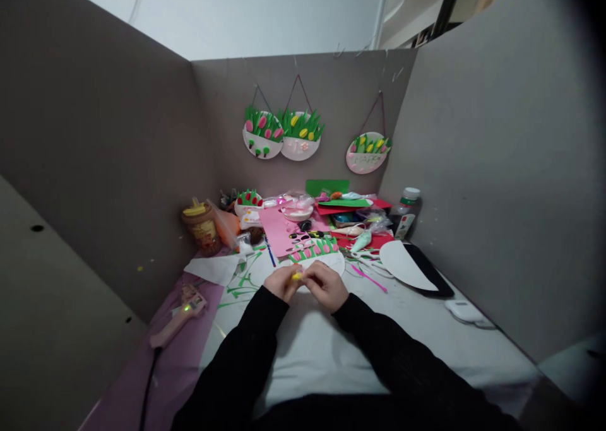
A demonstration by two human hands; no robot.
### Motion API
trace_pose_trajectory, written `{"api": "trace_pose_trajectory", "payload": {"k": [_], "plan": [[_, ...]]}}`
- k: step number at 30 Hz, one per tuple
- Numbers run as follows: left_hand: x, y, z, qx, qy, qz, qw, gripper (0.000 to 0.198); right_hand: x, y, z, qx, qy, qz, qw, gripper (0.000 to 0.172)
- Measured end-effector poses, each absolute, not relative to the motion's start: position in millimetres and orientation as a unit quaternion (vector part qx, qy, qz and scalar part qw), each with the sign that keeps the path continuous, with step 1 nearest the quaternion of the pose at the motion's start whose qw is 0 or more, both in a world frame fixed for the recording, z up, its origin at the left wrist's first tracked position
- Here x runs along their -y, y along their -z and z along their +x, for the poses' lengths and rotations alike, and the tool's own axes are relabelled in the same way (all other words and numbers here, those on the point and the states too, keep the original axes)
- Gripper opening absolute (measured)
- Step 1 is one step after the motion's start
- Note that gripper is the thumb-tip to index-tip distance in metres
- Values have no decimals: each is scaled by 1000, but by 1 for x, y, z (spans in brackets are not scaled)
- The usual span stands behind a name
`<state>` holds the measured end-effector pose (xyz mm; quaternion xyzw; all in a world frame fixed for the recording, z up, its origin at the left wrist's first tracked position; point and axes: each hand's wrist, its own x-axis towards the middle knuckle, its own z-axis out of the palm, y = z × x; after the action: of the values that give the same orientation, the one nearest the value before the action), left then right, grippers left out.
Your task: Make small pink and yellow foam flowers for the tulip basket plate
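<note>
My left hand [281, 282] and my right hand [326, 285] meet over the white table, fingers pinched together on a small yellow piece [297, 276] held between them. Both arms wear black sleeves. Just beyond the hands lies a white half-plate craft [318, 254] with green foam grass and pink tulips. Thin green foam strips [243, 283] lie scattered to the left of my left hand.
A pink glue gun [178, 320] with a cord lies at the left on a purple sheet. Scissors [367, 255], coloured foam sheets [350, 207], a jar [201, 226] and a bottle [406, 213] crowd the back. Three finished tulip plates [298, 134] hang on the grey partition.
</note>
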<state>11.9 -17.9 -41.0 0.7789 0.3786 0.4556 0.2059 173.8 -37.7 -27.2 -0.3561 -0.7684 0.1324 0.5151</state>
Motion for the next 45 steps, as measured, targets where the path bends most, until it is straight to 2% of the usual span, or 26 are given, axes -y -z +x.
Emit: {"api": "trace_pose_trajectory", "payload": {"k": [3,6,9,16,25,30,36,40,43,45], "plan": [[16,37,12,-381,-480,713,340,57,36,26,178,750,-129,-362,538,9],[17,31,12,-386,-491,631,460,49,36,24,179,763,-132,-324,544,11],[19,25,11,-411,-495,572,508,40,38,22,176,789,-121,-290,528,15],[19,21,11,-440,-513,571,466,17,42,23,170,818,-88,-272,500,15],[13,26,9,-391,-542,563,486,43,36,23,179,756,-131,-332,549,20],[14,26,8,-380,-532,590,473,38,35,26,176,711,-161,-406,552,8],[17,24,9,-390,-505,629,443,31,35,24,175,709,-194,-406,543,20],[15,27,11,-410,-502,633,424,27,36,21,176,739,-185,-365,535,17],[14,30,13,-424,-529,597,429,27,36,23,173,711,-181,-397,551,15],[14,30,13,-421,-546,573,443,28,35,26,170,676,-223,-424,559,18]]}}
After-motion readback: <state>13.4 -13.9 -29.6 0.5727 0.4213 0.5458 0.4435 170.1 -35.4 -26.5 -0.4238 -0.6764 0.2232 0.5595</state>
